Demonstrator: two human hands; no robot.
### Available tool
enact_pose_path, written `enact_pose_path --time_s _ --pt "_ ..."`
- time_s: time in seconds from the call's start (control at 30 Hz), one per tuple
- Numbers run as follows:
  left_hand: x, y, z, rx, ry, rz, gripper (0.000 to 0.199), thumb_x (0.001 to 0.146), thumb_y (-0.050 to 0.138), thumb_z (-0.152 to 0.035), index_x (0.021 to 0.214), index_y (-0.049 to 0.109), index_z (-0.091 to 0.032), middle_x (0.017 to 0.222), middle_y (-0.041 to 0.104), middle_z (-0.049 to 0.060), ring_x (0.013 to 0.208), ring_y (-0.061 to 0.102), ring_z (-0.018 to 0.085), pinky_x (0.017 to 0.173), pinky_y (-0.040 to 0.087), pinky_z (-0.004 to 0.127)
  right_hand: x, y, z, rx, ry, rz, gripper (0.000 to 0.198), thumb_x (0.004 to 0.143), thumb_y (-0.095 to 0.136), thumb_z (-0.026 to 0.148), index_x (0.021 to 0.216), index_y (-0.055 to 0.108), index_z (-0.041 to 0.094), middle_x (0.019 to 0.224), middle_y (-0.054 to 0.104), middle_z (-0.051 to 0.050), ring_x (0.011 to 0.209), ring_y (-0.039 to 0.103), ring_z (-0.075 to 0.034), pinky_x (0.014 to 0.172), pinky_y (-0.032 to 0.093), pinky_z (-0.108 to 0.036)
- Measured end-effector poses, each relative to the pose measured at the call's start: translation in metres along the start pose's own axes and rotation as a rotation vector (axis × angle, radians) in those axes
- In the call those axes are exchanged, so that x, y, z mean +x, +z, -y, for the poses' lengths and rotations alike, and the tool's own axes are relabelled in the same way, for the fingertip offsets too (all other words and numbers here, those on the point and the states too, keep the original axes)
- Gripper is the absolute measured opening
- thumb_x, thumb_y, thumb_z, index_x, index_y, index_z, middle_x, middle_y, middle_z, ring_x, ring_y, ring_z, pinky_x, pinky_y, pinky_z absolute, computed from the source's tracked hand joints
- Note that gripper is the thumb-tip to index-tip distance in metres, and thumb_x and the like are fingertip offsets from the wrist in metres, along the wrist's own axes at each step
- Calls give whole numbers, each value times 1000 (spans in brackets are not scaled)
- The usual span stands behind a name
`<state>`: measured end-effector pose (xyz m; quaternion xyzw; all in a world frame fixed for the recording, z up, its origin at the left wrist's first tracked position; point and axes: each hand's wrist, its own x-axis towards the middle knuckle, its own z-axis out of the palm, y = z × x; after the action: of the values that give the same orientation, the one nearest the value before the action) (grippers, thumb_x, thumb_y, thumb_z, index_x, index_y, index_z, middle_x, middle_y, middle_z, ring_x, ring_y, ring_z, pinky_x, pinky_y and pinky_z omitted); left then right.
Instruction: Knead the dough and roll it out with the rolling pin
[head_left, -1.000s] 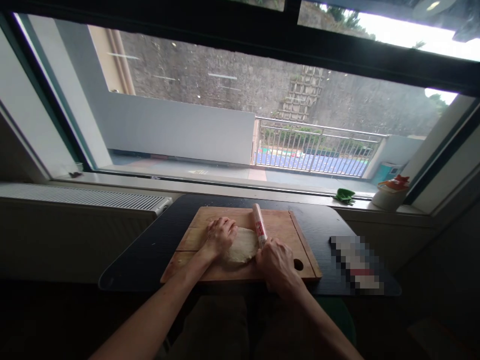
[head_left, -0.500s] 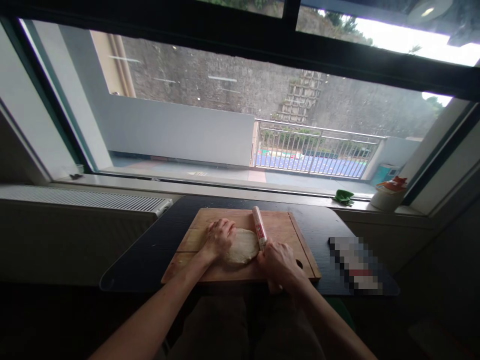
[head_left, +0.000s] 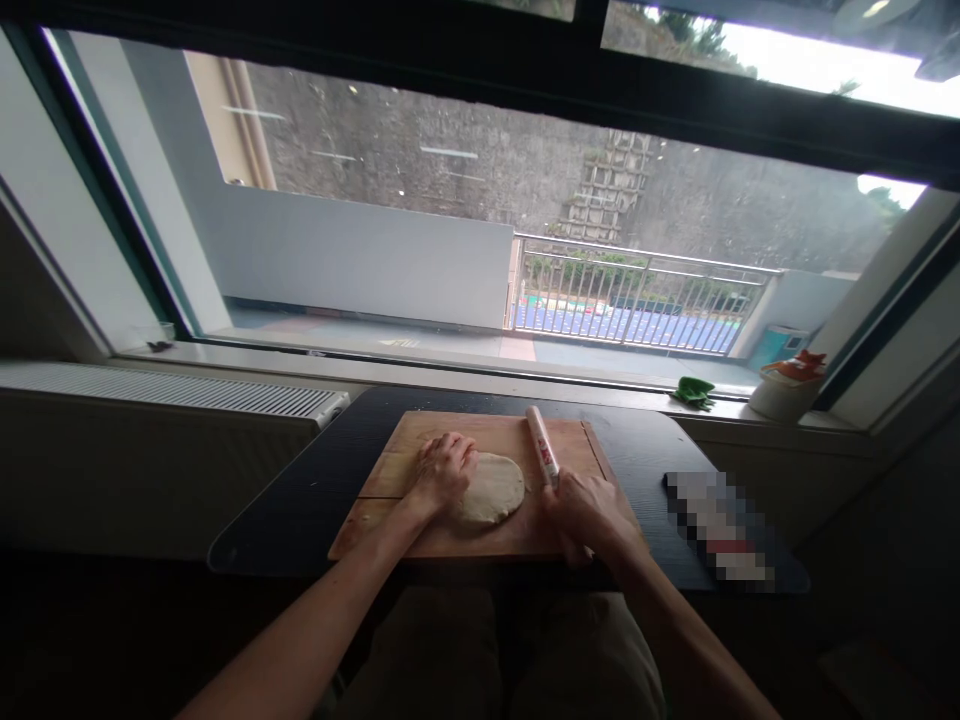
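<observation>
A flat, pale oval of dough [head_left: 492, 490] lies on the wooden cutting board [head_left: 420, 430]. My left hand [head_left: 444, 470] rests over its left edge, fingers bent and pressed together, gripping the dough there. What lies beneath the palm is hidden. To the right of the dough, my right hand [head_left: 585, 510] is wrapped round a light rolling pin [head_left: 541, 445] with red printing. The pin's far end points to the back of the board, its near end shows below the hand, and a small gap separates it from the dough.
The board sits on a dark table [head_left: 300, 500] with rounded corners. A blurred-out object [head_left: 720, 525] lies at the table's right. On the windowsill stand a green item [head_left: 694, 391] and a white pot [head_left: 787, 392]. At left is a radiator [head_left: 187, 390].
My right hand and the rolling pin have moved right, off the dough's edge. My left hand keeps its place on the dough. The whole view has shifted slightly.
</observation>
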<state>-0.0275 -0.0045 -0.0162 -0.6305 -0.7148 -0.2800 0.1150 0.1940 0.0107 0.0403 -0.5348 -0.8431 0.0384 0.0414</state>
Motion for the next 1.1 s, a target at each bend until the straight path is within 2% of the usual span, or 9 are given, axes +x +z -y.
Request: enact_pose_path --time_s 0.1,0.2,0.37,0.53,0.6,0.77,0.83,1.0,1.1 --pt "0 -1 0 -1 -2 8 25 87 41 -32 100 61 -24 106 61 4 101 54 20 94 37 37 5 3 1 -6 -61 -64 31 83 41 30 103 58 14 85 68 -12 78 65 -24 67 40 -30" --pt "0 -3 0 -11 5 10 24 86 42 -31 99 61 -23 105 62 4 100 55 19 94 37 36 12 2 -2 8 -179 -32 30 81 45 30 107 55 18 87 68 -8 78 64 -23 66 39 -29" --pt "1 -3 -2 -17 -15 10 24 86 43 -31 98 61 -24 105 62 3 99 55 19 93 38 35 15 -4 -7 -7 -134 -17 27 85 42 33 103 55 19 87 68 -9 80 64 -23 66 38 -28" --pt "3 -4 1 -50 -30 21 23 84 45 -32 94 64 -24 104 62 3 98 56 18 93 39 35 12 -5 0 -1 -203 -7 28 84 44 34 102 57 16 86 68 -10 77 64 -22 65 38 -28" --pt "4 -6 4 -84 -36 41 23 83 45 -31 92 65 -24 105 63 3 97 57 18 93 40 35 12 -6 -6 -14 -185 0 30 85 42 39 100 58 18 85 68 -10 76 65 -23 65 39 -28" --pt "14 -8 -5 -210 -12 127 30 86 42 -32 101 66 -22 106 67 3 98 59 17 90 43 31 18 0 -26 35 -2 -39 36 88 36 43 99 59 19 84 69 -10 78 65 -23 66 40 -29" --pt "20 -5 -17 -237 57 183 32 85 42 -32 106 65 -22 108 67 3 97 61 17 89 44 30 20 5 -28 71 -4 -34 35 87 36 44 101 59 20 85 69 -9 77 65 -23 66 40 -29" --pt "30 -2 -46 -234 413 345 35 82 40 -19 100 68 -30 102 69 -2 93 61 16 95 39 33 23 16 -27 141 -36 -58 36 87 35 43 108 56 23 87 68 -7 79 64 -23 67 40 -30" --pt "31 -11 -53 -230 505 382 33 81 41 -20 96 69 -30 102 68 -1 95 60 17 99 35 36 23 19 -29 167 -28 -71 38 87 34 45 108 56 22 85 68 -7 79 64 -22 67 40 -30"
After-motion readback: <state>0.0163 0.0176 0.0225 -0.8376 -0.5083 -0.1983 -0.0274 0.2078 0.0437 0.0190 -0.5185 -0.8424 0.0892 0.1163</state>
